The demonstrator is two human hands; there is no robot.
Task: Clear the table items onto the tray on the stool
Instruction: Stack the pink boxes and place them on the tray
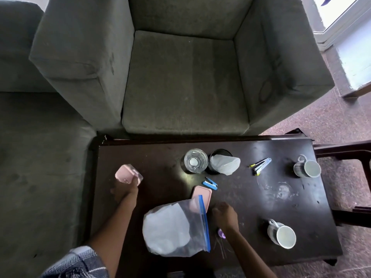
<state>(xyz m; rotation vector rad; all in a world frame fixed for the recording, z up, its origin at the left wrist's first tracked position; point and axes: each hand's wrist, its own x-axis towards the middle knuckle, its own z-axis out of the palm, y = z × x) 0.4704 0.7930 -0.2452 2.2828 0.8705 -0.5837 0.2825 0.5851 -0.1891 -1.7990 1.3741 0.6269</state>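
My left hand (124, 190) grips a small clear box with a pink base (128, 174) and holds it above the left part of the dark wooden table (261, 197). My right hand (224, 214) rests on the table with curled fingers, next to a pink lid (201, 195) and the blue-edged zip bag (176, 227) that partly covers the lid. On the table lie a blue stapler (210, 184), a glass (195, 160), a black pot with white paper (223, 161), a nail clipper (260, 166) and two mugs (306, 167) (281, 233). No tray or stool is in view.
A grey armchair (184, 77) stands right behind the table, and a grey sofa (30, 157) lies to the left. A small purple thing (221, 233) lies by my right wrist. Dark wooden furniture (349, 157) stands to the right on a speckled floor.
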